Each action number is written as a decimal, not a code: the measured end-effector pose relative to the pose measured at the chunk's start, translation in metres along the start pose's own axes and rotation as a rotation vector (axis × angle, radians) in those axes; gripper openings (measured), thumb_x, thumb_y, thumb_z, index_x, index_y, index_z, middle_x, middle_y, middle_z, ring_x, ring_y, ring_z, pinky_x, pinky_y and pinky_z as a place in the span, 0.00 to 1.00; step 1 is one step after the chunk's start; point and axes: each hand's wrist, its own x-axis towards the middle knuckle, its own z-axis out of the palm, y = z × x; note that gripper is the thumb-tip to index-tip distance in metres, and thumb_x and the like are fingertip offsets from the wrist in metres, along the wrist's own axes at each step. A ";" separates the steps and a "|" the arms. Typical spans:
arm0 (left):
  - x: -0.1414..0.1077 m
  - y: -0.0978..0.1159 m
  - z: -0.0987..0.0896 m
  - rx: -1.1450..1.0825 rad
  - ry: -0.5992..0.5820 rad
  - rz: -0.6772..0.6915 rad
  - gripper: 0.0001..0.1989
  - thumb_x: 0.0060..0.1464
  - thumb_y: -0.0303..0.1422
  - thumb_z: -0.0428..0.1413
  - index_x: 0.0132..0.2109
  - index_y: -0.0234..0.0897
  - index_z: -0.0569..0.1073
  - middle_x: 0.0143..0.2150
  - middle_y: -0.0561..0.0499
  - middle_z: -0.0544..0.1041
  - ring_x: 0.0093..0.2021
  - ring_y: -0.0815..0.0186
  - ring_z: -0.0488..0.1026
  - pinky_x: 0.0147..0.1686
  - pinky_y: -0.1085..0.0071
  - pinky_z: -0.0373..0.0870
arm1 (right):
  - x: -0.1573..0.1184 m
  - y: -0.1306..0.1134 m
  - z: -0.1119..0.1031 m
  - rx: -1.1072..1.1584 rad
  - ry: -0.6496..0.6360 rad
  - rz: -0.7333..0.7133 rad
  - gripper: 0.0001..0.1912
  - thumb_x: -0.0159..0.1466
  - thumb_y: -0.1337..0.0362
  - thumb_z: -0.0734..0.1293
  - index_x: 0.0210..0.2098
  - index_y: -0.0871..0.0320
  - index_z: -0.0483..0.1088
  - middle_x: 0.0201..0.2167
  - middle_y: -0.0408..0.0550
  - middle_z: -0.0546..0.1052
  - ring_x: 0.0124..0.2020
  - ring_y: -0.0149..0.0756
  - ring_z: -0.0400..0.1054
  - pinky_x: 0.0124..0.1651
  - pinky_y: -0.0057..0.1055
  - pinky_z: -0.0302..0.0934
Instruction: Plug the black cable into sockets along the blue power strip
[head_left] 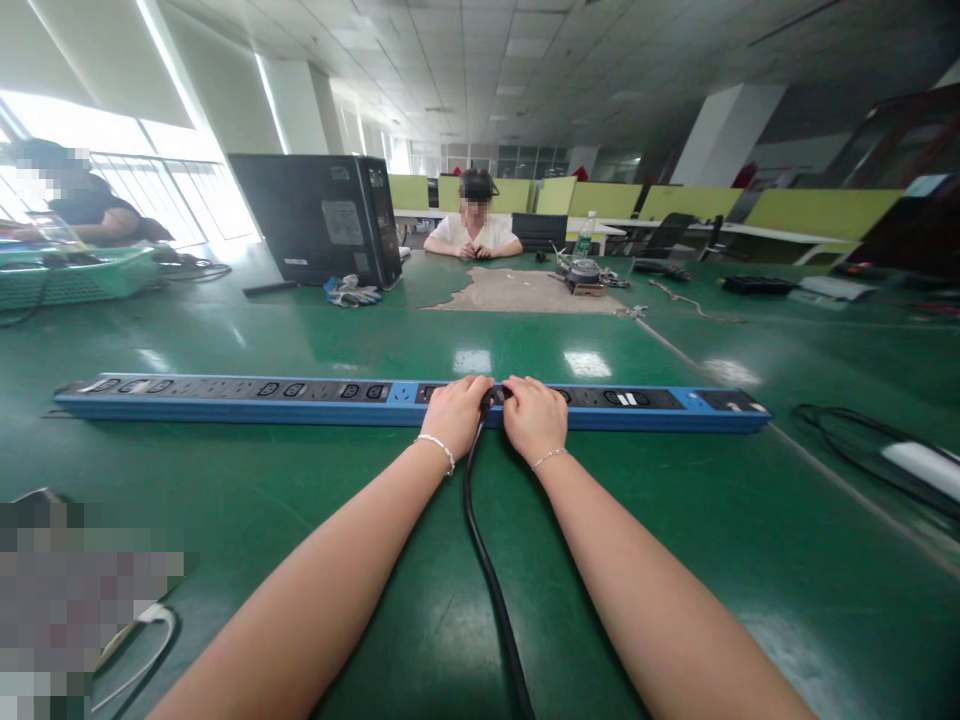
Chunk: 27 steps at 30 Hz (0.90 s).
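Left hand (454, 412) and right hand (538, 415) both showing bare. Left bracelet (448, 456) circling the wrist: pale, silvery-white, the thicker of the two; blur is hiding its exact make. Right bracelet (551, 456) running as a thin, silvery line. Left forearm (322, 580) and right forearm (660, 580) also showing bare, both narrowing toward the wrist.

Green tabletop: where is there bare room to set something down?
Between the blue power strip and the gloves beyond; also between the strip's right half and the right forearm. Crowded mid-strip: left hand, right hand and black cable.
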 end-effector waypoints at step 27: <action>0.004 -0.058 -0.055 -0.278 0.302 -0.442 0.16 0.55 0.33 0.49 0.51 0.39 0.63 0.40 0.49 0.76 0.37 0.64 0.74 0.40 0.67 0.69 | 0.000 -0.001 0.003 0.038 0.045 0.028 0.19 0.58 0.68 0.57 0.42 0.52 0.75 0.48 0.45 0.76 0.53 0.39 0.64 0.56 0.41 0.50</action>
